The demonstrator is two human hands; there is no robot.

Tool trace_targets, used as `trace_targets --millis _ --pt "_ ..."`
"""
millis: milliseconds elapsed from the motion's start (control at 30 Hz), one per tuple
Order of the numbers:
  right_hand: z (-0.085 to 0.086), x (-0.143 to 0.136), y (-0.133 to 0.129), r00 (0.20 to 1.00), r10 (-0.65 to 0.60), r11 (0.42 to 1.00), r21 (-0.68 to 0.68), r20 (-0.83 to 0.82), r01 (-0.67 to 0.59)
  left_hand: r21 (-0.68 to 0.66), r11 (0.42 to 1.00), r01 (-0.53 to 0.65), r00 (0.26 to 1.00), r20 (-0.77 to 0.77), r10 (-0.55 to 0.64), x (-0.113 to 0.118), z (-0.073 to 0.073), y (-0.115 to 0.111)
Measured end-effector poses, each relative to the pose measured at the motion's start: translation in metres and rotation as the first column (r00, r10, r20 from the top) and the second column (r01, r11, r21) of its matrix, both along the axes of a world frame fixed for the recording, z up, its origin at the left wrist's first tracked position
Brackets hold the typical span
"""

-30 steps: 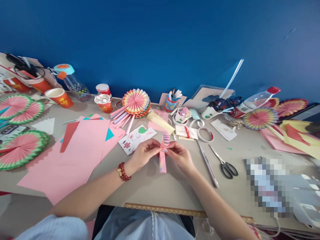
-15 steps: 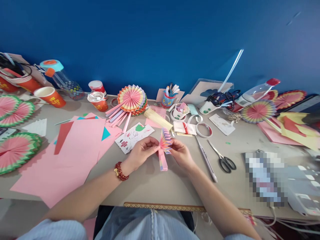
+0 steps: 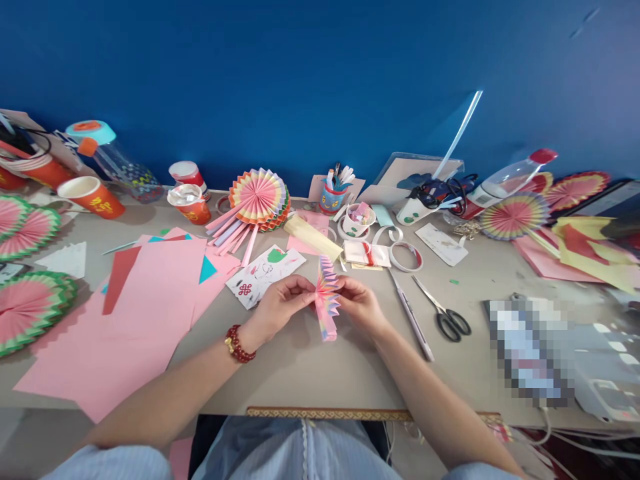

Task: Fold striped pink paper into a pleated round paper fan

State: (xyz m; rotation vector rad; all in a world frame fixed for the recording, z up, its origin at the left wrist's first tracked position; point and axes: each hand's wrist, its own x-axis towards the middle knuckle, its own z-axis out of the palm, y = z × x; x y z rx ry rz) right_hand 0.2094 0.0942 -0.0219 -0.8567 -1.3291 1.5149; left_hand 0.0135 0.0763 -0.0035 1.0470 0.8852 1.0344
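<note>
Between my two hands, above the table's front middle, is a pleated paper fan [image 3: 327,293] in pink, yellow and lilac, its folds partly spread to the right. My left hand [image 3: 284,303] pinches its gathered middle between thumb and fingers. From the other side, my right hand [image 3: 361,303] is closed on the edge of the pleats. A white card with drawings [image 3: 265,270] lies just behind my left hand. Right of my right hand lie a slim lilac pen-like tool [image 3: 411,317] and black-handled scissors [image 3: 447,320].
Pink paper sheets [image 3: 150,300] cover the left of the table [image 3: 300,380]. Finished paper rosettes [image 3: 257,193] stand at the back. Tape rolls [image 3: 406,257], a pen cup [image 3: 333,199] and orange paper cups [image 3: 95,197] line the rear. A blue wall [image 3: 320,87] rises behind.
The fan's lower pleats have spread out more, where a flat folded strip hung before. Both hands keep their hold in nearly the same place. The view has shifted slightly.
</note>
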Motion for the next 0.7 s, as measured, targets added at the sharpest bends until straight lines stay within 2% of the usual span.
trace_targets --millis 200,500,700 --pt "-0.0052 0.0027 0.002 0.999 0.011 1.0 -0.002 -0.031 -0.011 -0.024 1.0 0.001 1.0 0.031 0.0 0.0007 0.0012 -0.0013" --pt "-0.0041 0.0045 0.0034 1.0 -0.004 0.993 0.114 0.005 0.004 -0.031 0.999 0.043 0.995 0.096 -0.04 0.0008 0.0024 -0.0006" --pt "-0.0068 0.0031 0.0016 1.0 -0.023 0.995 0.093 0.011 0.022 -0.013 1.0 0.028 0.995 0.092 -0.027 0.001 -0.0007 -0.002"
